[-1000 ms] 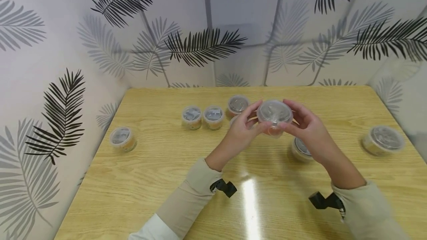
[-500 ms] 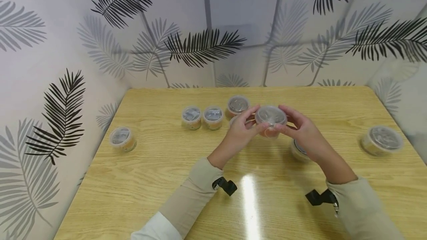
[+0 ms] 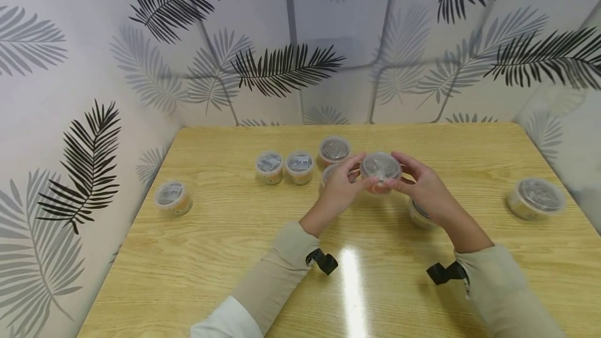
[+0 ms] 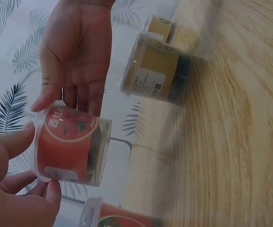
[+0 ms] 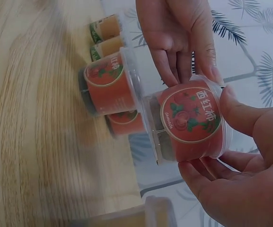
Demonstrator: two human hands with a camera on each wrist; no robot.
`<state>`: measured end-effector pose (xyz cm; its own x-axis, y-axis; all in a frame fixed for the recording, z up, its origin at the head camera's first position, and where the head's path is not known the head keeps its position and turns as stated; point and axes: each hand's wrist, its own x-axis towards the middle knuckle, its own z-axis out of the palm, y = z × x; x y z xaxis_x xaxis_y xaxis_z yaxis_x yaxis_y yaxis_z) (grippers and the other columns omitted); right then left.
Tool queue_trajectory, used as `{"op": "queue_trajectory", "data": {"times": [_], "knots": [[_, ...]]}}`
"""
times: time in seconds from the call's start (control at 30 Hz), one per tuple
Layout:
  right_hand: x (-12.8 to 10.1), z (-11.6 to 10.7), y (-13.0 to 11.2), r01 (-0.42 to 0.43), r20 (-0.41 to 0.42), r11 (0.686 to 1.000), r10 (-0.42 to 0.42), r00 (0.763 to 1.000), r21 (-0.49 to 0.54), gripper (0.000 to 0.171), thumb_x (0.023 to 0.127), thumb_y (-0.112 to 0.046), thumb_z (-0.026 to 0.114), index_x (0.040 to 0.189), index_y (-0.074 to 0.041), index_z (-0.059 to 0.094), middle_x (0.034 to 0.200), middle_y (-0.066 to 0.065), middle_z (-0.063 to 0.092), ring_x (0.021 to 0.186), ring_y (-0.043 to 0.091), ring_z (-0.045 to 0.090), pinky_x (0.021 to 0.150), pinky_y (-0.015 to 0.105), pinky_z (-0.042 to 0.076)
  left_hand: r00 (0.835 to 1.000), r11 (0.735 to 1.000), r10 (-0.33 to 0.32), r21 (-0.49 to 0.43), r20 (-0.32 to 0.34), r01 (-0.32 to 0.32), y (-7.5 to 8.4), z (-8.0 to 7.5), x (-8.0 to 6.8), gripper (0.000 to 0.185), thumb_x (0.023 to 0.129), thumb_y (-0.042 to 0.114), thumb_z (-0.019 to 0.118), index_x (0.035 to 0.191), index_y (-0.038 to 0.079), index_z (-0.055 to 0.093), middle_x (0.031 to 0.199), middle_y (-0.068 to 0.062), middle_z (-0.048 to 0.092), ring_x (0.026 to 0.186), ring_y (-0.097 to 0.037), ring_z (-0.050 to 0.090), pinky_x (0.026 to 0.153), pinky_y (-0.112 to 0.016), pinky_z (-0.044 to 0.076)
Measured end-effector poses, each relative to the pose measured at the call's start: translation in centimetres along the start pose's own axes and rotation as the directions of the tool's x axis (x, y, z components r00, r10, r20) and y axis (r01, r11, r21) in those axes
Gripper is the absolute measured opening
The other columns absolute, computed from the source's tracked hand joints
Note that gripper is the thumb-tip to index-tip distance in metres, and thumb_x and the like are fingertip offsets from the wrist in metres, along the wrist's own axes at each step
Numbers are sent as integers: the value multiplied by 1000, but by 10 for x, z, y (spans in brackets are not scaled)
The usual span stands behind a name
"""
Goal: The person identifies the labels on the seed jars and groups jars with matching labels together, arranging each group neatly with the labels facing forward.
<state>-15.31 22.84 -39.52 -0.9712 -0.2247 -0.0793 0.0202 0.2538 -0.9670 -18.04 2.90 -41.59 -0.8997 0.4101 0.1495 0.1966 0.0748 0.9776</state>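
A clear plastic tub (image 3: 381,167) with a red tomato label is held between both hands, above the table. My left hand (image 3: 339,188) grips its left side, with the thumb at the lid's edge. On the opposite side my right hand (image 3: 426,192) grips it, thumb also near the rim. The right wrist view shows the label on the tub (image 5: 190,118), and its clear lid (image 5: 221,127) is on. Beside my left hand stands another red-labelled tub (image 5: 110,82), partly covered by the hand in the head view. A yellow-labelled tub (image 4: 155,71) stands near my right hand.
Two small tubs (image 3: 269,165) (image 3: 299,165) stand side by side left of my hands, with a red tub (image 3: 334,149) behind. One small tub (image 3: 172,196) is far left, a wider tub (image 3: 537,197) far right. A patterned wall (image 3: 319,87) borders the wooden table (image 3: 211,254).
Both hands have moved the tomato tub slightly left and lower, toward the table. The other tubs stay in place.
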Motion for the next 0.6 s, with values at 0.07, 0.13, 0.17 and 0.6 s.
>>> {"op": "queue_trajectory", "data": {"times": [0.07, 0.13, 0.17, 0.6], "knots": [[2, 0, 2, -4, -6, 1000, 4, 1000, -14, 74, 89, -26, 64, 148, -12, 21, 147, 13, 28, 130, 31, 32, 101, 41, 37, 1000, 1000, -10, 2, -18, 10, -2, 2, 1, 65, 86, 23, 68, 140, 3, 38, 139, -9, 42, 125, -16, 42, 100, -25, 37], [4, 0, 5, -9, -14, 1000, 9, 1000, -29, 76, 88, -27, 65, 148, -11, 22, 147, 14, 28, 130, 32, 32, 101, 44, 36, 999, 1000, -8, 2, -37, 8, -3, 4, 1, 64, 86, 21, 68, 140, 2, 38, 139, -10, 42, 125, -19, 43, 100, -29, 38], [6, 0, 6, -11, -15, 999, 11, 1000, -33, 76, 88, -28, 65, 148, -11, 22, 146, 14, 29, 130, 32, 33, 101, 45, 36, 999, 1000, -2, 9, -44, 3, -4, 5, 2, 64, 86, 21, 68, 139, 1, 38, 139, -11, 42, 124, -20, 44, 100, -31, 39], [15, -1, 18, -22, 5, 996, 23, 1000, -92, 76, 88, -29, 65, 148, -10, 22, 147, 15, 28, 131, 34, 31, 100, 48, 36, 995, 964, 6, 265, -99, 20, -7, 12, 3, 56, 88, 17, 63, 139, 9, 42, 141, -5, 42, 124, -20, 44, 98, -27, 40]]}}
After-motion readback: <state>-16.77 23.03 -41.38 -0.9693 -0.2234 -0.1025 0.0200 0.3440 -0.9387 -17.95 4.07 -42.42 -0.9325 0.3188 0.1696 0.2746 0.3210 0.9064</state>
